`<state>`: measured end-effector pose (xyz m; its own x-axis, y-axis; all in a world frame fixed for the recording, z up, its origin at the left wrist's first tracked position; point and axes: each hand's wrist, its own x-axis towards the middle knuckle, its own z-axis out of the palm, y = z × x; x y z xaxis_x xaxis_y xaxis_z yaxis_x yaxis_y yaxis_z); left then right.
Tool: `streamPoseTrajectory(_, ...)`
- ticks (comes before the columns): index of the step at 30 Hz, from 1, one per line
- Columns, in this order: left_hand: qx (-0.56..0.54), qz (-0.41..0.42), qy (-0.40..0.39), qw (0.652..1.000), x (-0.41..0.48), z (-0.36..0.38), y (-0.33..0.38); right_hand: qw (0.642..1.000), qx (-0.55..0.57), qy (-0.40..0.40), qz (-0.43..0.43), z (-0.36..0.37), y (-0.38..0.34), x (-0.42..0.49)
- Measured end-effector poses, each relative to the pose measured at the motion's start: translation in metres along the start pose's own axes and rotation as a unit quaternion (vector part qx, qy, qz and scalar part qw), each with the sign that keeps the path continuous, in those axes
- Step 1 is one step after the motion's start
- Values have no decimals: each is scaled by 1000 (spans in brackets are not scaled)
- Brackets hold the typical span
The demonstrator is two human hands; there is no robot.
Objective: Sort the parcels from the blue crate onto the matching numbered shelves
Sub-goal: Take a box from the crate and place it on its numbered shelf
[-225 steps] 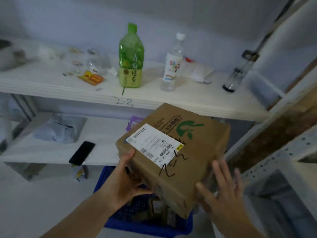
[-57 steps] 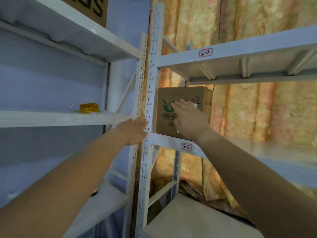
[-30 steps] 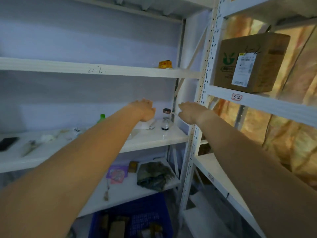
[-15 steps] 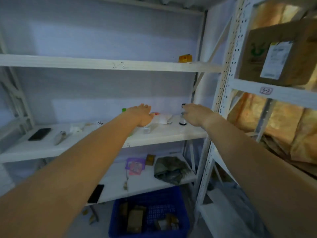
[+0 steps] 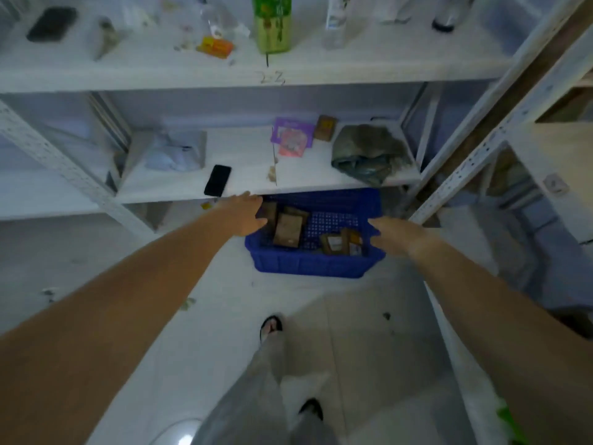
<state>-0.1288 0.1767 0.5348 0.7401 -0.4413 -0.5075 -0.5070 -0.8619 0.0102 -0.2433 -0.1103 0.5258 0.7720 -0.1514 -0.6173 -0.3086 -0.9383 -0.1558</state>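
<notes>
Over the floor [image 5: 224, 300], the left hand [image 5: 245, 213] and right hand [image 5: 393, 234] hover with grip spread and empty at the left and right edges of the blue crate [image 5: 308, 266]. Brown parcels [image 5: 287, 231] lie inside, between them, below the shelf [image 5: 192, 75] marked 2-2.

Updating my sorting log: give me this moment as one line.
left hand: open, empty, near blue crate left rim | right hand: open, empty, near right rim | parcels: several in crate

dim bluish light, a pale tiled floor [image 5: 353, 332] and white metal shelving [image 5: 192, 75] against a pale wall [image 5: 256, 104].
</notes>
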Motion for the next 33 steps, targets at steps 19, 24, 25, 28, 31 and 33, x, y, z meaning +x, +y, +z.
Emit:
streamPoseTrajectory(19,27,38,-224,973,315,199,-41,970,172,-121,126,189,40,286)
streamPoseTrajectory(24,-14,71,-227,971,414,249,-9,963,214,-59,154,219,75,382)
streamPoseTrajectory(25,-33,75,-228,970,436,263,-2,959,230,-46,162,229,82,402)
streamPoseTrajectory(28,-80,71,-244,964,501,315,19,945,266,-12,191,267,105,462)
streamPoseTrajectory(31,-148,71,-258,952,553,372,45,889,357,-21,285,305,133,514)
streamPoseTrajectory(33,-272,60,-269,922,580,406,67,807,451,-59,377,325,152,551)
